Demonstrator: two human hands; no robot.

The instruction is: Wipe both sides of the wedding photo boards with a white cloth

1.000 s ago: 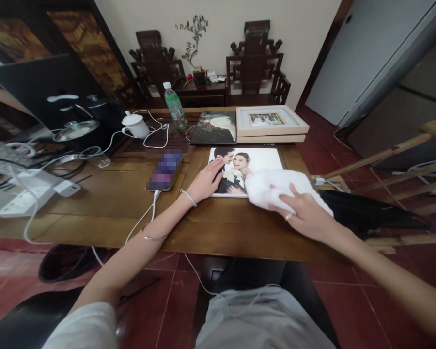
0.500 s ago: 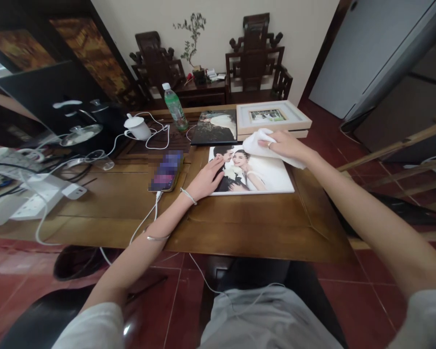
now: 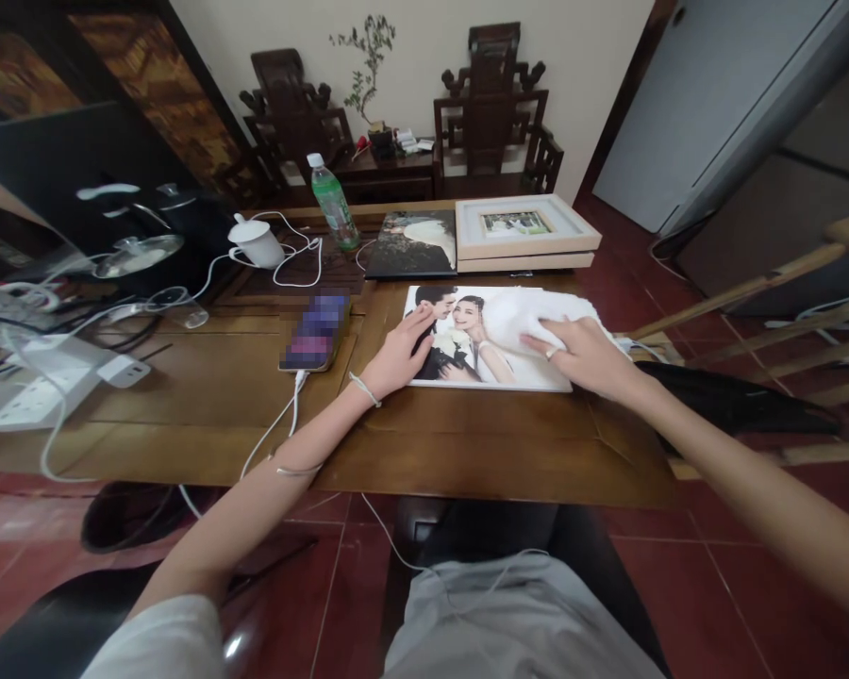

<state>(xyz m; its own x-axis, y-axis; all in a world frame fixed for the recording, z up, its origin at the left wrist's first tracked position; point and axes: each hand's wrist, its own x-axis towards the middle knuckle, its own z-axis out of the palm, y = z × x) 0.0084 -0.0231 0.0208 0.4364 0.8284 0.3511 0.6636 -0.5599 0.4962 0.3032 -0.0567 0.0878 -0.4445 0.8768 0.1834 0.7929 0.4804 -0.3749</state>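
The photo panel (image 3: 499,366), a white-edged print of two people, lay flat at the centre of the frame, on the wooden table (image 3: 467,443). A fluffy white cloth (image 3: 516,316) covered its upper right part and spilled past its right edge. The right hand (image 3: 584,354) reached in from the lower right and gripped the cloth, thumb along the near side; the fingertips were partly sunk in the cloth. The left hand (image 3: 405,351) rested flat on the panel's left edge, its fingers straight and close together, pinching nothing.

Just behind the panel, at upper centre, lay a dark photo board (image 3: 414,243), and to its right in the frame a stack of pale wooden frames (image 3: 527,256). Left of centre, a phone (image 3: 316,330) lay near the left hand with a white cable (image 3: 295,396) plugged into its near end. Above it in the frame stood a green bottle (image 3: 335,206) and a white lidded cup (image 3: 256,243). A white power strip (image 3: 35,387) lay at the far left, and two dark carved chairs (image 3: 493,85) stood at the top
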